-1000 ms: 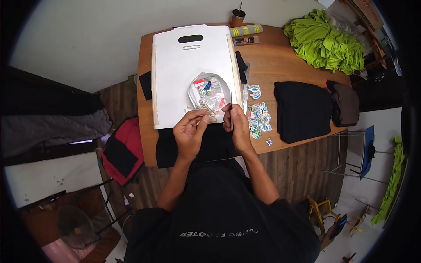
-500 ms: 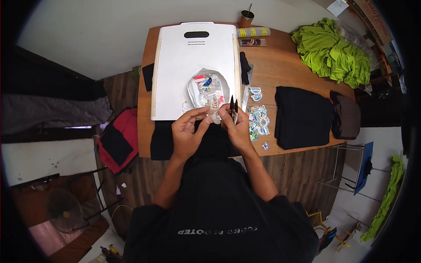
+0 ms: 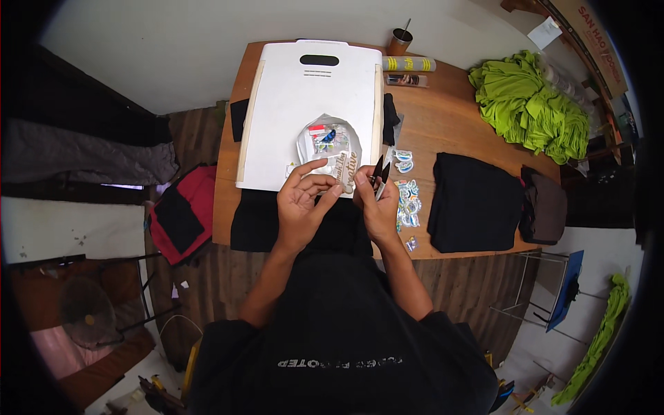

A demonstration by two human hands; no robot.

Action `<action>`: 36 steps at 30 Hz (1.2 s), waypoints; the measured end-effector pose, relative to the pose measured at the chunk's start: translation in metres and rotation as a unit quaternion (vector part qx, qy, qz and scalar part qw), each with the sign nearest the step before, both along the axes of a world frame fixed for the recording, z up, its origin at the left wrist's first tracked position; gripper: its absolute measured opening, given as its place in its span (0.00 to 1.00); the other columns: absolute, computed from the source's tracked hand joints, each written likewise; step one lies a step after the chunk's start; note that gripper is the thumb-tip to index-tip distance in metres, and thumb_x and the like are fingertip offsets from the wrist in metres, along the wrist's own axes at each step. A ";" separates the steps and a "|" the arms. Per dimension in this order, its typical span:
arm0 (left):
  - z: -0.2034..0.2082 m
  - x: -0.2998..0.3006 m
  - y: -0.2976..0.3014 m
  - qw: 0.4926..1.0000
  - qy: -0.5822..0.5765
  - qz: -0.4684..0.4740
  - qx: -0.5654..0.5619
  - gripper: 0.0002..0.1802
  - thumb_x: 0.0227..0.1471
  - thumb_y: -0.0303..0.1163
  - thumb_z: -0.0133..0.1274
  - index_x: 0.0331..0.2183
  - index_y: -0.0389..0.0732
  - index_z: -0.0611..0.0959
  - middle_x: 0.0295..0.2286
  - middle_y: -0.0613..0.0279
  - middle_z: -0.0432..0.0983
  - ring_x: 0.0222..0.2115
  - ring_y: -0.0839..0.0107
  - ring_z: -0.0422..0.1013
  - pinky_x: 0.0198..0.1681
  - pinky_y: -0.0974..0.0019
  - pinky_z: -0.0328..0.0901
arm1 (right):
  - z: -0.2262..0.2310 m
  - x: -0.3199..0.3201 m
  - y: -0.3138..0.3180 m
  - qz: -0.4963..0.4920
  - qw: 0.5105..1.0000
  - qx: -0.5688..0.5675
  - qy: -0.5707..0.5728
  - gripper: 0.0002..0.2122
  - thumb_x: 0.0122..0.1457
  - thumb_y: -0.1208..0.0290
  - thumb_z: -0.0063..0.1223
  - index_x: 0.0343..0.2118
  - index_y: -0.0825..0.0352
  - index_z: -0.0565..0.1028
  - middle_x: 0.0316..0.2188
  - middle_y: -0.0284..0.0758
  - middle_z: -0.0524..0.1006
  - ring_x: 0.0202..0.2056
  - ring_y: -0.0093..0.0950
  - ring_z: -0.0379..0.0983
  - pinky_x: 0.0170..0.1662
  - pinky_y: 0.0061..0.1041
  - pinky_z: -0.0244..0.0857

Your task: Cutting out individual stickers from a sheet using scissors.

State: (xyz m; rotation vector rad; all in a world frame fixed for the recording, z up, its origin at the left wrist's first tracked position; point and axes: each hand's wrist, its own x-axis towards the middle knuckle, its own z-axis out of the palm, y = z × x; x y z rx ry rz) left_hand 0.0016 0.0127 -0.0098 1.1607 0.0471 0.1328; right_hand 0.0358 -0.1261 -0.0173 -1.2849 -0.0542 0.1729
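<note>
My right hand (image 3: 378,207) is closed round a pair of small scissors (image 3: 379,176) with dark, pointed blades spread apart and turned away from me. Between my hands stands a clear film piece with brownish lettering (image 3: 350,171); the right thumb presses at its edge. The thumb and a finger of my left hand (image 3: 301,207) pinch its left side, while the index finger is raised off it. Just beyond lies an open white bag (image 3: 305,142) with colourful printed pieces inside. It rests on a white board (image 3: 315,90).
Colourful cut stickers (image 3: 409,204) lie right of my hand on the wooden table (image 3: 443,117). Folded black cloth (image 3: 470,204) and a heap of lime-green cloth (image 3: 526,100) sit farther right. A cup (image 3: 400,43) stands at the back. Black fabric (image 3: 259,221) lies under the board's near edge.
The lettered film has turned to face me more fully. My left index finger has lifted off it, and the left hand has shifted slightly. The right hand keeps the scissors; the whole view has tilted.
</note>
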 end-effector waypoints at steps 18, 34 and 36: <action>-0.002 0.012 -0.002 0.998 -0.057 -0.004 0.031 0.24 0.51 0.17 0.53 0.51 0.29 0.69 0.38 0.52 0.73 0.42 0.71 0.71 0.50 0.68 0.64 | -0.006 0.008 0.001 -0.019 0.998 0.026 0.045 0.08 0.63 0.66 0.52 0.34 0.66 0.71 0.19 0.22 0.64 0.17 0.11 0.53 0.19 0.14 0.46; -0.073 0.063 0.010 0.986 0.089 0.068 0.123 0.27 0.49 0.18 0.59 0.52 0.30 0.73 0.38 0.48 0.79 0.38 0.69 0.76 0.45 0.69 0.70 | -0.053 0.015 -0.041 -0.102 0.991 0.051 0.073 0.08 0.63 0.67 0.52 0.35 0.67 0.71 0.17 0.21 0.62 0.16 0.10 0.53 0.18 0.14 0.44; -0.076 0.063 0.008 0.985 0.103 0.093 0.105 0.25 0.50 0.18 0.58 0.51 0.30 0.73 0.39 0.49 0.78 0.38 0.68 0.76 0.45 0.69 0.70 | -0.054 0.016 -0.045 -0.122 0.987 0.031 0.097 0.08 0.63 0.67 0.52 0.35 0.67 0.71 0.17 0.21 0.62 0.16 0.10 0.53 0.18 0.14 0.44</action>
